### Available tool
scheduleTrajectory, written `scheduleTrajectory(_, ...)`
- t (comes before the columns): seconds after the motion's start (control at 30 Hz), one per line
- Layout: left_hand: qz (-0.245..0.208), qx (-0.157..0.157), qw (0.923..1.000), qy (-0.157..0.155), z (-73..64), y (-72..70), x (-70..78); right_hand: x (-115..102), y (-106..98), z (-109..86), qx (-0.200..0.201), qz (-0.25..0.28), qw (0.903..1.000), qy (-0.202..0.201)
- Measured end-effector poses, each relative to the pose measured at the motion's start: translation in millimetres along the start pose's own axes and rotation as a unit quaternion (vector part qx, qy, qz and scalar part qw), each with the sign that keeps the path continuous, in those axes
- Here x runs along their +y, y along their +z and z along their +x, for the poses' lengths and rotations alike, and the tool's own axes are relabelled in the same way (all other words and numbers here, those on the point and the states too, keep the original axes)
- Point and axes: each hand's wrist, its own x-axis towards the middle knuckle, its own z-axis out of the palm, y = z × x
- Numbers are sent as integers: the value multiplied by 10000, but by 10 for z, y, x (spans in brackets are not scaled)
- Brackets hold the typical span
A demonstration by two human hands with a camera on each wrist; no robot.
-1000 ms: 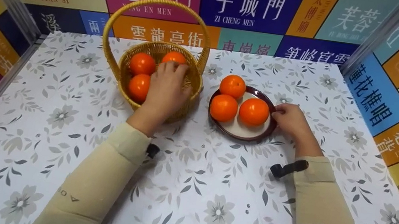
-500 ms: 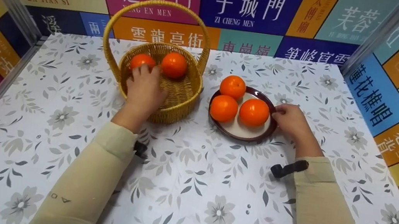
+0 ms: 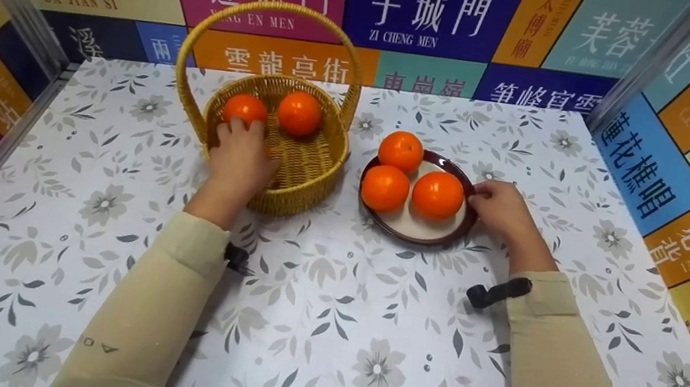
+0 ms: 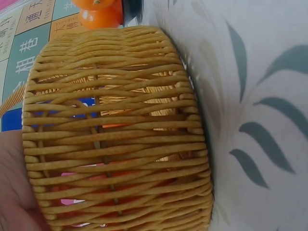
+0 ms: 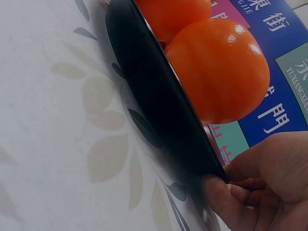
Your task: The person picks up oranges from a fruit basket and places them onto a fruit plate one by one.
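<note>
In the head view my left hand (image 3: 241, 155) reaches over the near left side of a yellow wicker basket (image 3: 313, 179), its fingers curled down around an orange that it almost wholly hides. Two more oranges sit farther back inside, a left orange (image 3: 244, 110) by my fingertips and a right orange (image 3: 299, 113). The left wrist view is mostly filled by the basket's woven side (image 4: 115, 144), with reddish orange showing through its gaps. My right hand (image 3: 505, 209) pinches the dark rim of a round plate (image 5: 163, 96) between thumb and fingers. Three oranges (image 3: 437, 195) rest on it.
A white tablecloth (image 3: 322, 352) with grey flowers and leaves covers the table. Panels with large characters (image 3: 431, 13) stand along the back and both sides. The basket's tall handle (image 3: 280, 7) arches over its opening.
My left hand has moved from the basket's middle to its near left orange, then dipped slightly lower and left. My right hand keeps its place on the plate's rim.
</note>
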Motion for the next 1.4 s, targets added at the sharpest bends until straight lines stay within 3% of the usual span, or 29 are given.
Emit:
scheduleTrajectory(0.47,-357,-152,9991,171,-9,20,-46,10,13,-11,91,-137,9998,-111)
scheduleTrajectory(1.07,-672,-338,9972,-11,-1,14,-40,10,8,-20,37,-121,9999,-106)
scheduleTrajectory(1.23,-746,-241,9969,-69,-8,5,-30,17,5,-18,40,-133,9997,-191)
scheduleTrajectory(1.4,-761,-77,9970,75,-41,6,-5,11,13,-20,99,-131,9996,-229)
